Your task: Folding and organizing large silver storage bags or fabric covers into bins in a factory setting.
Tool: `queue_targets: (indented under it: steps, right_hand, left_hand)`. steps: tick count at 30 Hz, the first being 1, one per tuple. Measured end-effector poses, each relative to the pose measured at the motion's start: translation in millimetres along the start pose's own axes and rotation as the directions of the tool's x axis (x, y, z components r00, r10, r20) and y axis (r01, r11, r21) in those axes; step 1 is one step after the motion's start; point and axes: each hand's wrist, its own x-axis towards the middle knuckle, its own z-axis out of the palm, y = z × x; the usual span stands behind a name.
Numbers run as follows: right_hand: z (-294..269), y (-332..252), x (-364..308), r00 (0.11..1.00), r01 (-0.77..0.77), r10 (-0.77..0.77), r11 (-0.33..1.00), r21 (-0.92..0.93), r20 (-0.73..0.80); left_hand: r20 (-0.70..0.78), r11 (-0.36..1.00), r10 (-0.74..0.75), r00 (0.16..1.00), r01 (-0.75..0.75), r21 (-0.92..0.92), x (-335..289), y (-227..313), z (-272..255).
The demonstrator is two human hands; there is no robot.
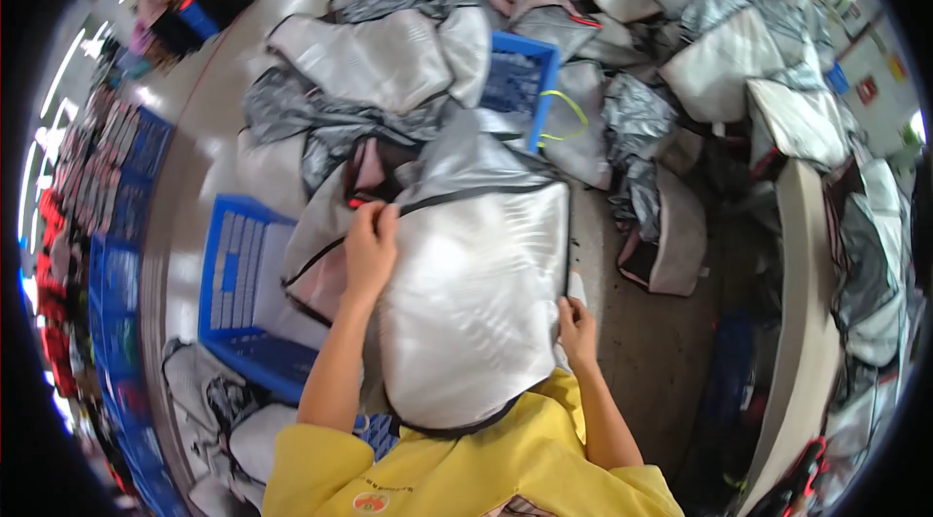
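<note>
Centred directly in front of the torso: pale cover [476, 293] with dark edging, between left hand [372, 243] and right hand [577, 328]. Relative to left hand: to the right and mostly nearer, with the far-left part of the edging at the fingertips. Relative to right hand: to the left and mostly farther, with the near half of the right edge at the fingers.

State of left hand: narrow, fingers bent, gripping the edging. State of right hand: narrow, fingers curled, gripping the right edge.

Orientation of pale cover: long axis running near to far, leaning slightly right at the far end. Rounded end pointing near, against yellow shirt [486, 464]; straighter end pointing far, bordered by a dark band rising toward the right. Just beyond that band: silver fabric [476, 162].

To the left, near: blue crate [225, 269], tilted, with pale material at its right side. Farther, slightly right of centre: blue bin [551, 80], with yellow strap [581, 114] just to its right. Across the far side and to the right: loosely heaped grey-and-white covers [724, 60]. At far right, set lengthwise: beige board [797, 313].
</note>
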Motion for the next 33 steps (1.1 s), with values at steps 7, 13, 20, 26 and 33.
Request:
queue_targets:
  steps: [7,13,20,26,33]
  right_hand:
    - [-9.7,26.6,-5.4,0.999,0.030,-0.032,0.990,0.140,0.017]
    - [-5.0,49.4,-7.1,1.000,-0.009,0.005,0.983,0.181,0.021]
    - [-3.2,98.9,-5.2,1.000,0.012,-0.010,0.960,0.281,-0.010]
    - [-5.5,78.4,-12.2,0.997,0.071,-0.074,0.958,0.277,0.000]
    - [-4.8,98.2,1.8,0.996,-0.015,-0.022,0.918,0.396,0.089]
  left_hand:
    - [0.451,0.811,-0.394,0.801,0.534,-0.240,-75.7,31.8,-28.6]
    - [0.499,0.827,-0.298,0.814,0.481,-0.290,-86.2,53.6,-31.5]
    - [0.422,0.982,-0.040,0.906,0.114,-0.153,-102.7,73.2,-21.9]
    - [0.278,0.925,-0.069,0.958,0.166,-0.341,-106.1,55.9,-45.2]
    - [0.698,0.909,-0.417,0.582,0.267,0.321,-165.8,72.7,-110.9]
